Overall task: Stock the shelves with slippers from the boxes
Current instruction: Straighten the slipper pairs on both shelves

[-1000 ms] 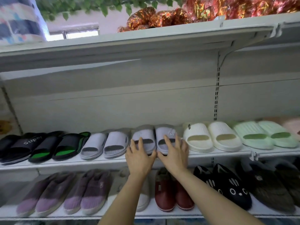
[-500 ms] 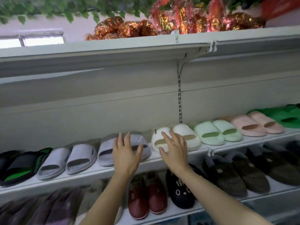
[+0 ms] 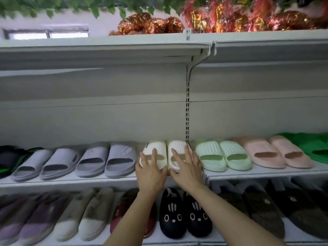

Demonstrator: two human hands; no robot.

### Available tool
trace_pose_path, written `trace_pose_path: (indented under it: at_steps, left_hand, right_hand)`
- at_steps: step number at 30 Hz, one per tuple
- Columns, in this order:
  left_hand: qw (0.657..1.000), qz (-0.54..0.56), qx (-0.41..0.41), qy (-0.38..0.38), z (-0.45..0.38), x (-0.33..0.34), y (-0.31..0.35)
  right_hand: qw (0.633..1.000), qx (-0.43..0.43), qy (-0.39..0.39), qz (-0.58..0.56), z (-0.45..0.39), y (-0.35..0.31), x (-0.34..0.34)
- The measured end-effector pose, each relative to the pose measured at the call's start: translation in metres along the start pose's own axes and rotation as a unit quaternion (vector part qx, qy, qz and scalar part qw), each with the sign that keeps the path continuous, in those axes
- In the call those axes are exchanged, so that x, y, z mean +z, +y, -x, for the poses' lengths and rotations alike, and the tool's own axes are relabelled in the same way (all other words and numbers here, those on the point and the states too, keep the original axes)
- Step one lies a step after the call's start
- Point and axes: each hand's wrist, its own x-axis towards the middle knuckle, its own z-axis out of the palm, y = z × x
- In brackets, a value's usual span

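A pair of cream ribbed slides stands on the middle white shelf, toes to the back. My left hand lies on the front of the left slide with fingers spread and straight. My right hand covers the front of the right slide the same way, fingertips up on its strap. Neither hand curls round a slide. Lilac-grey slides stand just left of the pair, mint green slides just right.
Pink slides and green ones continue to the right; black-and-green slides are at the far left. The lower shelf holds purple, beige, red, black cat-face and brown slippers. Foil-wrapped goods sit on the top shelf.
Both hands have moved right along the shelf, from the lilac-grey slides onto the cream pair. The view has swung right with them, bringing pink and green slides into sight.
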Motion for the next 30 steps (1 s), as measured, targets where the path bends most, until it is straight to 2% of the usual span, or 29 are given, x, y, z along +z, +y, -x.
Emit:
trace_pose_path:
  at_steps: [3, 8, 12, 14, 16, 20, 22, 25, 30]
  left_hand:
    - [0.999, -0.043, -0.023, 0.019, 0.008, 0.002, 0.004]
    - [0.998, -0.053, -0.033, 0.026, 0.012, 0.005, 0.008]
    - [0.998, -0.050, -0.021, 0.024, 0.008, 0.010, 0.001]
    - [0.998, -0.033, -0.038, 0.027, 0.009, 0.006, 0.005]
    - [0.997, -0.029, -0.039, 0.061, 0.012, -0.002, 0.017]
    - [0.988, 0.054, 0.064, 0.130, 0.018, -0.010, 0.069]
    - [0.983, 0.092, 0.106, 0.114, 0.023, -0.006, 0.102]
    - [0.983, 0.119, 0.130, 0.055, 0.024, 0.012, 0.148]
    - [0.994, 0.055, 0.091, 0.005, 0.017, 0.047, 0.197]
  right_hand:
    - [1.000, -0.014, -0.001, -0.009, 0.000, 0.003, 0.000]
    - [1.000, -0.015, -0.004, -0.009, 0.002, 0.002, -0.003]
    - [0.998, -0.028, 0.001, -0.059, 0.010, 0.007, -0.010]
    - [0.996, -0.041, 0.028, -0.074, 0.017, 0.017, -0.016]
    - [0.992, -0.045, 0.075, -0.090, 0.023, 0.032, -0.024]
    - [0.985, -0.003, 0.158, -0.063, 0.019, 0.077, -0.045]
    - [0.988, 0.032, 0.145, -0.043, 0.014, 0.103, -0.057]
    - [0.995, 0.063, 0.072, -0.018, 0.007, 0.140, -0.066]
    - [0.999, 0.023, 0.034, -0.014, -0.004, 0.174, -0.068]
